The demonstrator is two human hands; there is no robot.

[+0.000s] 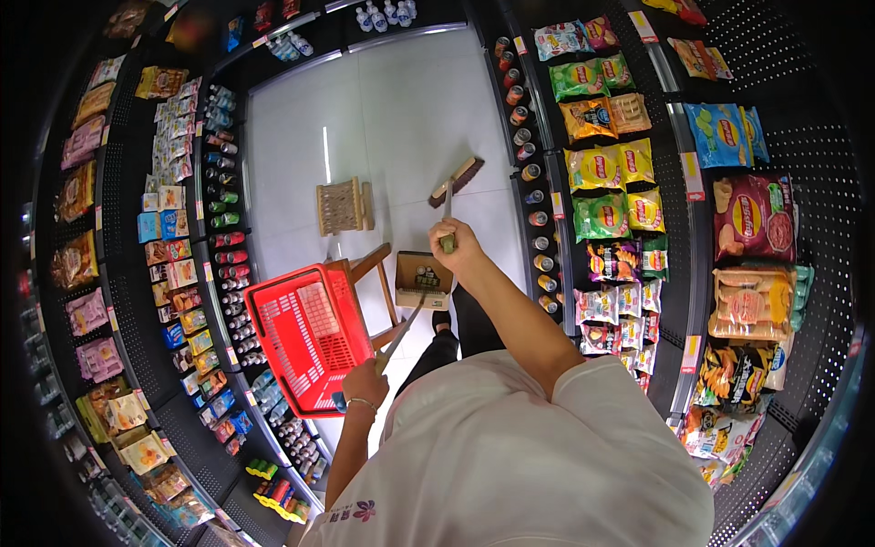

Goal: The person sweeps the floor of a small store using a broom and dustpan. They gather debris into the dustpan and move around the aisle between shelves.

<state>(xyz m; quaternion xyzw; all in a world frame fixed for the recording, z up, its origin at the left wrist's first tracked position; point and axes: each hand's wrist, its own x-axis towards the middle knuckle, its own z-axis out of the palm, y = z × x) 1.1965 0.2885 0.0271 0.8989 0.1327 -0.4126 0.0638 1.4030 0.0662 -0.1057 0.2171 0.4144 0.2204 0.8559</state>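
My right hand [454, 245] is closed around the top of a broom's handle. The broom's head [456, 181], a wooden block with dark bristles, lies angled on the floor beyond that hand. In my left hand [366, 383] is the long handle of a dustpan [413, 299]. The dustpan's brownish pan rests on the floor near my foot, below and left of my right hand. Its inside bears writing, and I cannot tell whether any dirt lies in it. A red plastic shopping basket [294, 349] is just left of my left hand.
Wooden legs [372, 263] show beside the basket. A woven-topped wooden stool [340, 207] stands farther ahead on the pale tiled floor [417, 89]. Shelves line both sides, with drink cans [530, 172] low at the right and chip bags [595, 167] above. Bottles [386, 15] stand at the far end.
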